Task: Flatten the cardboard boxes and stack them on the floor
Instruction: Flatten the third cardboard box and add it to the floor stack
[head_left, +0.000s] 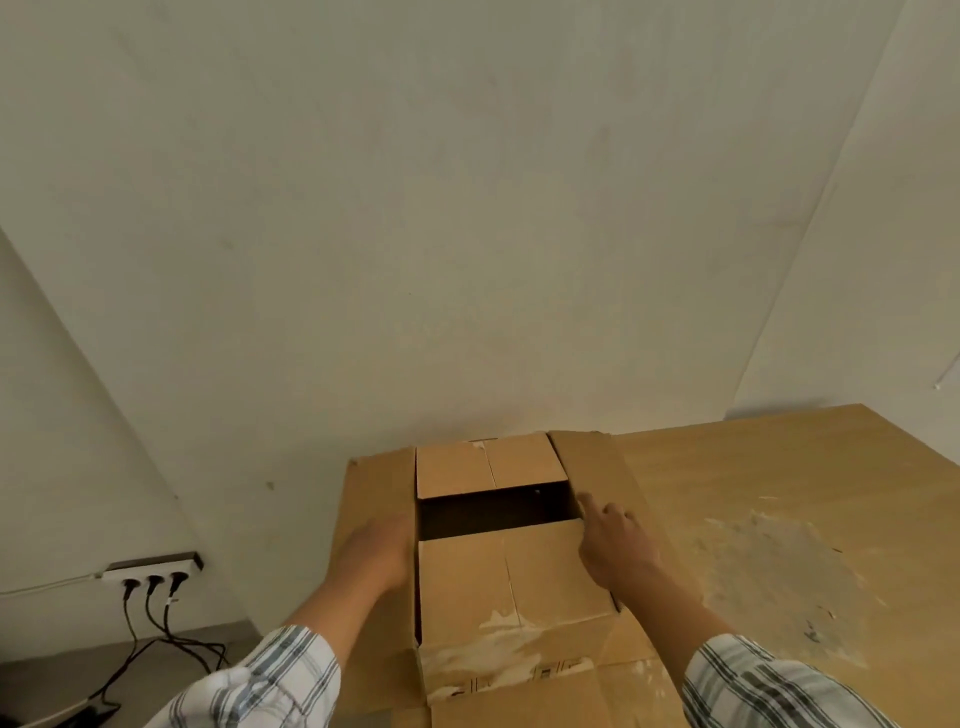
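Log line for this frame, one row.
cardboard box: upright, side flaps spread, unflattened | left hand: on left flap | right hand: forefinger at right flap | support: wooden surface

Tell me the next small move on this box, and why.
Probably hook the right hand into the dark gap and lift the near flap open. It and the far flap lie folded over the box, which is not yet flattened; the right hand's forefinger is at the gap's edge, the left hand beside the box.

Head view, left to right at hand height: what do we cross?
Power strip → left hand → dark opening of the cardboard box → right hand → tan board with white residue.
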